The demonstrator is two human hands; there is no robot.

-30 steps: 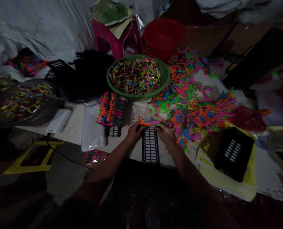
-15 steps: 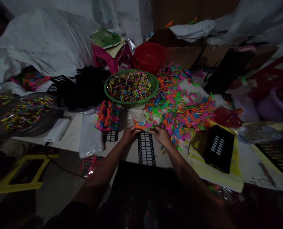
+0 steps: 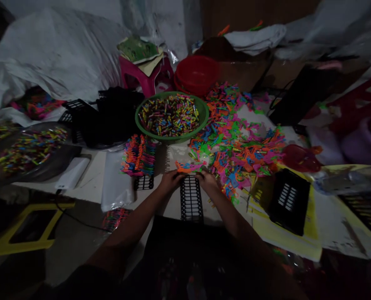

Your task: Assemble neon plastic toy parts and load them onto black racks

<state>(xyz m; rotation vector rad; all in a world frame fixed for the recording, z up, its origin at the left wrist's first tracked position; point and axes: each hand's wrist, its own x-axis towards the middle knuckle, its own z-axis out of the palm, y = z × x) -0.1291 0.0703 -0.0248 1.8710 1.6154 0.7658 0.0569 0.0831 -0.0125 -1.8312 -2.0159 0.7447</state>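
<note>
A black plastic grid strip (image 3: 191, 203) lies lengthwise on the table in front of me. Across its far end sits a short row of bright plastic pieces (image 3: 190, 167) in orange, blue and pink. My left hand (image 3: 170, 181) is closed at the left end of this row, with its fingertips on the orange part. At the right end my right hand (image 3: 207, 180) is closed on the pink part, fingers bent inward. The exact grip of the fingertips is too dark to make out. A loose heap of similar pieces (image 3: 235, 146) spreads beyond my right hand.
A green basin (image 3: 173, 137) full of small coloured tubes stands behind the strip. To the left, stacked pieces (image 3: 138, 156) rest on another grid, beside clear plastic bags (image 3: 116, 179) and a white power bank (image 3: 72, 173). A black tray (image 3: 290, 202) lies at right on yellow sheets.
The view has shifted slightly, so the table appears a little lower. Both hands stay at the row's two ends, their fingers curled slightly more inward over the strip's far end.
</note>
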